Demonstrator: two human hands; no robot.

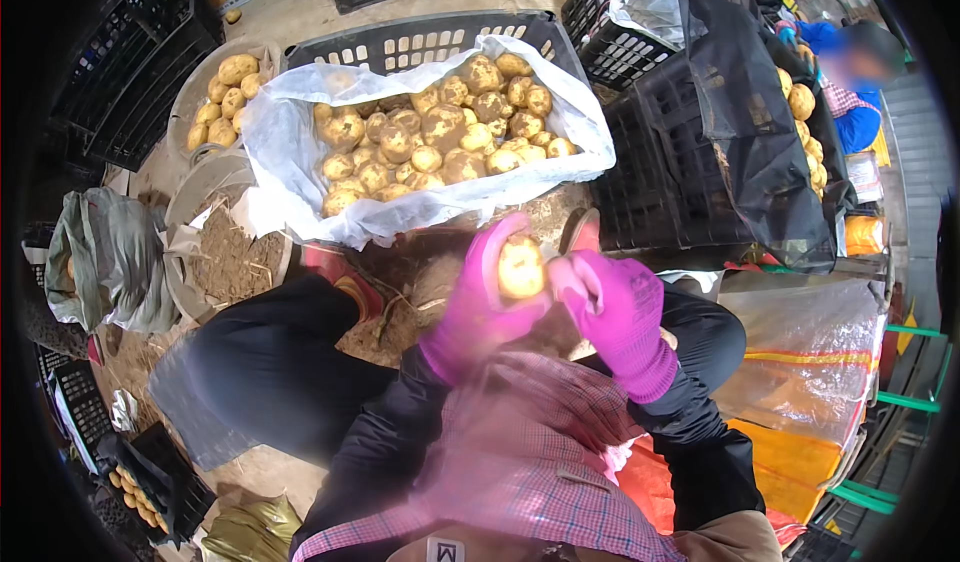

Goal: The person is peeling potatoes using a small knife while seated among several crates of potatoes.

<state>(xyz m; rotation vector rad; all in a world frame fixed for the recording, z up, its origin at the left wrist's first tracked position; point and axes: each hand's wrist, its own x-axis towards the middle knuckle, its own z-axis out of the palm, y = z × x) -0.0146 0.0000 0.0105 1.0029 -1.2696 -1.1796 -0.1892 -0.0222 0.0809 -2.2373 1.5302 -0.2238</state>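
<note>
My left hand (491, 292), in a pink knit glove, holds a pale yellow potato (521, 268) in front of my lap. Close against the potato's right side is my right hand (611, 299), gloved alike, with its fingers curled; whether anything small lies between them cannot be told. Just beyond both hands stands a black plastic crate (555, 44) lined with a white sheet (289, 123). Many potatoes (442, 127) fill it, several with brown soil on their skins.
At the left are a tub of potatoes (232, 97) and a bucket of soil and straw (232, 258). A tall black crate (652, 164) with dark sheeting stands close on the right. Woven plastic sacks (795, 367) lie beside my right knee. A person (855, 123) works at the upper right.
</note>
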